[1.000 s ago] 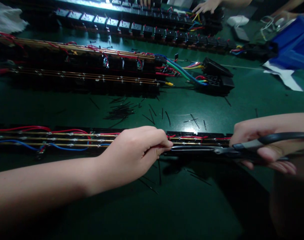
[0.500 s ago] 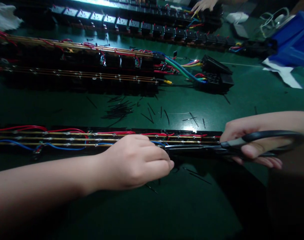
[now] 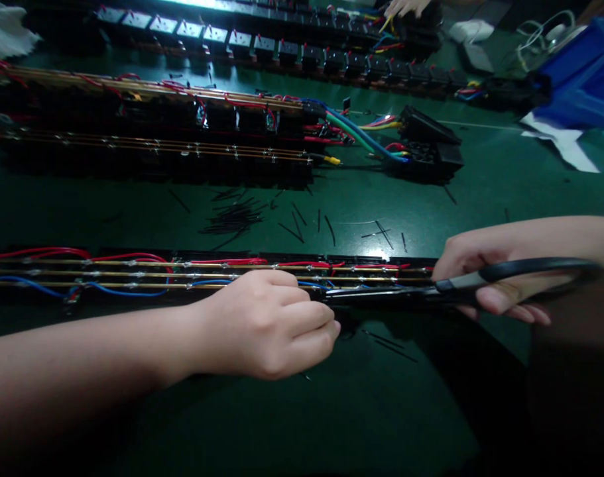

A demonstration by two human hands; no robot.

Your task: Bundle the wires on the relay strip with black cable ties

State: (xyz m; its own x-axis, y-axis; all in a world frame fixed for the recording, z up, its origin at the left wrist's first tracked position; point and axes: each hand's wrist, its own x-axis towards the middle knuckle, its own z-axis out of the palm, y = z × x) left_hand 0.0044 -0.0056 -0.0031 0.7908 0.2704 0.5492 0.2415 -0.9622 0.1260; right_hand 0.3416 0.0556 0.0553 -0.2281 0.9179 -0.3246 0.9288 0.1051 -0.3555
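Note:
My right hand grips black-and-grey scissors, its thumb through the handle loop. The blades point left along the front edge of a long black strip assembly, which carries brass rods and red and blue wires. Beside the blade tips, my left hand is closed with its fingers curled in a pinch. Whatever those fingertips hold is hidden behind the knuckles. The left hand covers part of the rods and a blue wire. Thin black offcuts lie on the table just right of it.
Behind the strip is a pile of thin black pieces on the green table. Farther back lie more wired strips and a black connector block. A blue bin stands at right. Another person's hand shows at the top.
The whole view has shifted slightly left. My left hand stays closed by the scissor tips, and the right hand still grips the scissors, its lower fingers drawn in a little.

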